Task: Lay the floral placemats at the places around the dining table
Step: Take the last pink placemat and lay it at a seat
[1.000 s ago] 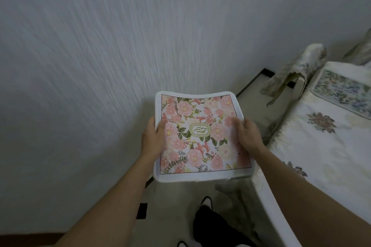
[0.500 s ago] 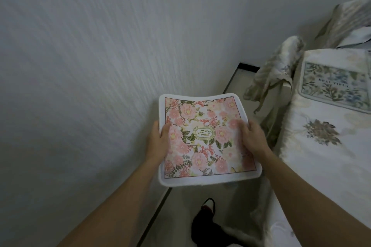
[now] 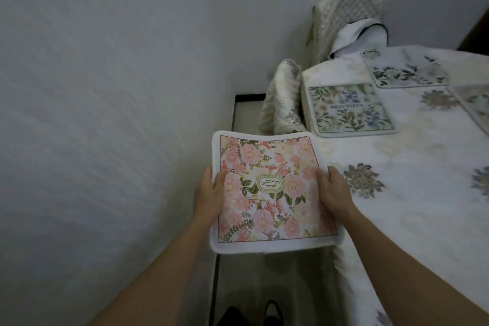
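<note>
Since the earlier frames the view has swung toward the table, and the pink floral placemat [image 3: 272, 190], a soft cloth rectangle with a white border, has come across with it. It was held in front of the bare wall, and now its right edge reaches the left edge of the dining table [image 3: 412, 233]. That suggests the carrying is nearly over and the laying-down at this place comes next. The placemat is just below the centre of the picture, held in the air and roughly level, and it bows gently between the hands. It is printed with pink blooms and green leaves inside a thin dark line, with a small oval emblem in the middle. The left hand [image 3: 209, 196] grips its left edge at nine o'clock, thumb on top, fingers hidden beneath. The right hand [image 3: 334, 193] grips the right edge at three o'clock in the same way. From two to four o'clock spreads the table, covered in a white cloth with muted flower motifs. At one o'clock a blue-and-green floral placemat [image 3: 349, 110] already lies at the next place, with a paler floral placemat [image 3: 404, 69] beyond it. A third mat is cut off at the right border. A chair in a quilted cream cover [image 3: 283, 98] stands at twelve o'clock, tucked against the table. A grey wall [image 3: 105, 87] fills the left half.
</note>
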A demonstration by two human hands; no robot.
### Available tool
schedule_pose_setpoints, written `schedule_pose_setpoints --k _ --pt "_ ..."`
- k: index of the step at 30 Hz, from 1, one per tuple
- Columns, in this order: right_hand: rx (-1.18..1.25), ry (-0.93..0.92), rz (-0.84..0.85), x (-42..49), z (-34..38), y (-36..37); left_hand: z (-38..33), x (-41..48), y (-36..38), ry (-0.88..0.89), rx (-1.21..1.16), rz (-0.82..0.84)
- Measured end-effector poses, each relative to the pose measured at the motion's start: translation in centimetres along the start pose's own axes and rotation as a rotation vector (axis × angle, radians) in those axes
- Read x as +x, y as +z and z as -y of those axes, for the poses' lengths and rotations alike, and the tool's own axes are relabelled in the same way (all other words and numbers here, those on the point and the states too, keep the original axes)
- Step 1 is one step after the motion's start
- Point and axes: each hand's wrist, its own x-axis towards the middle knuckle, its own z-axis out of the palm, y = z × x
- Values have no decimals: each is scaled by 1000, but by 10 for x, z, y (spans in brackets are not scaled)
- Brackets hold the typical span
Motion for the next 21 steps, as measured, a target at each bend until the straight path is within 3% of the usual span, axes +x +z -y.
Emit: schedule_pose_setpoints --k 11,21 --pt "61 386 -568 -29 -76 -116 -87 61 181 324 87 610" --pt "248 712 -1045 -112 -99 -120 -128 37 296 613 240 1136"
